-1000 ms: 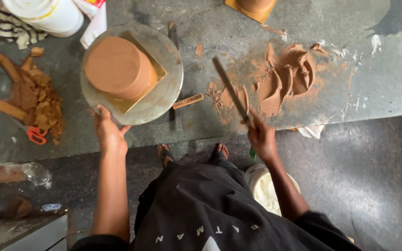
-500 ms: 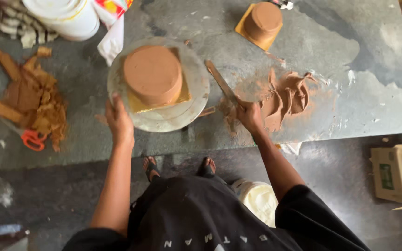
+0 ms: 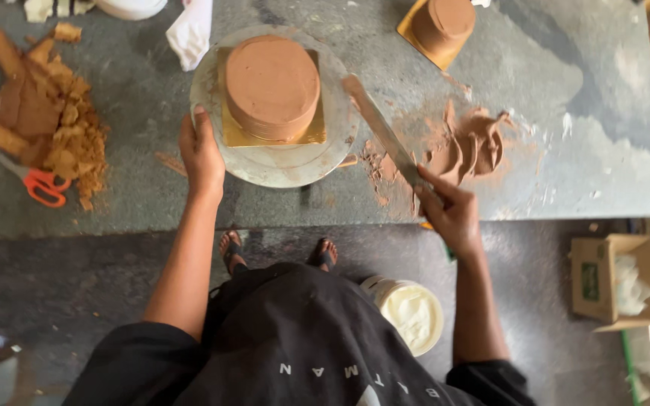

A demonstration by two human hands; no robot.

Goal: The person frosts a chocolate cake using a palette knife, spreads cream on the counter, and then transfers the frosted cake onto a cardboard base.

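A round cake [image 3: 272,86] coated in brown frosting sits on a gold square board on a grey turntable [image 3: 283,162]. My left hand [image 3: 201,154] grips the turntable's near left rim. My right hand [image 3: 451,210] holds a long frosting-smeared spatula [image 3: 381,131], whose blade points up and left toward the cake's right side. A heap of brown frosting [image 3: 472,143] lies on the grey stone table [image 3: 566,150] just right of the spatula.
A smaller frosted cake [image 3: 441,22] on a gold board stands at the far right. Cake scraps [image 3: 54,128] and orange scissors [image 3: 43,184] lie at left. A white tub of cream [image 3: 411,312] and a cardboard box [image 3: 611,282] sit on the floor.
The view has shifted and drawn closer. My right hand has swung the spatula from the frosting heap toward the cake. My left hand stays on the turntable rim.
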